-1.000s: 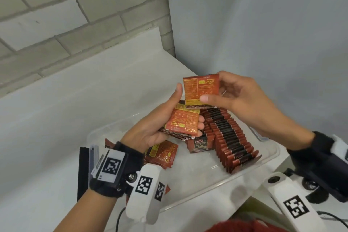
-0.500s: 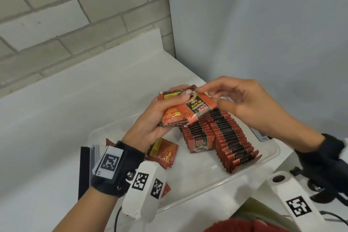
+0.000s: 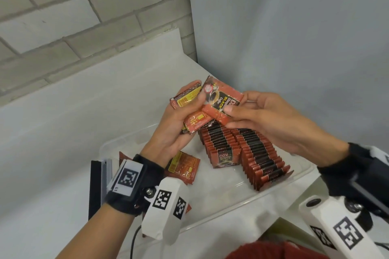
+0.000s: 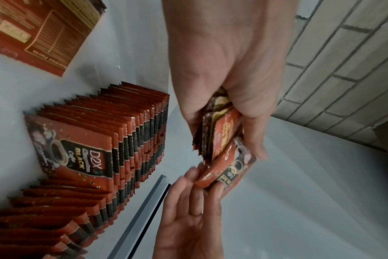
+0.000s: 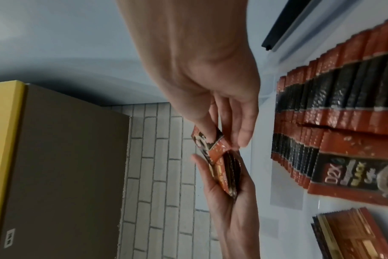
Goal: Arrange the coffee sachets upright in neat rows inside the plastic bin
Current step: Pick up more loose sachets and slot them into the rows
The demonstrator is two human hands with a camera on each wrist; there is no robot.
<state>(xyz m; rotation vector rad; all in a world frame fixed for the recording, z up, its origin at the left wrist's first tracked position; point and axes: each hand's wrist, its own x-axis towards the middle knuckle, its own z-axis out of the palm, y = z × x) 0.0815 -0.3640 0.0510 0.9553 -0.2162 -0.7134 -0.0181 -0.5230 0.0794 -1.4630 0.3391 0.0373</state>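
Both hands are shown above the plastic bin [image 3: 299, 182], which rests on the white desk [image 3: 63, 132]. A small stack of sachets [image 3: 196, 121] is gripped in the left hand [image 3: 174, 130], the thumb being pressed on its upper face and the fingers curled beneath it. A single sachet [image 3: 223, 102], printed face up and tilted, is pinched at its near end between the thumb and forefinger of the right hand [image 3: 271, 124]; the remaining fingers of that hand are held loosely extended. The far end of the single sachet is laid against the top of the stack, beside the left thumb. Directly below the hands, inside the bin, two rows of sachets are stood on edge and lean toward the viewer: a shorter row [image 3: 221, 145] nearer the bin's middle and a longer row [image 3: 263, 160] along its right wall. A loose pile of sachets [image 3: 183, 166] is seen lying flat on the bin's floor, left of the shorter row and under the left wrist. A dark flat object [image 3: 93, 187] is stood just outside the bin's left wall.
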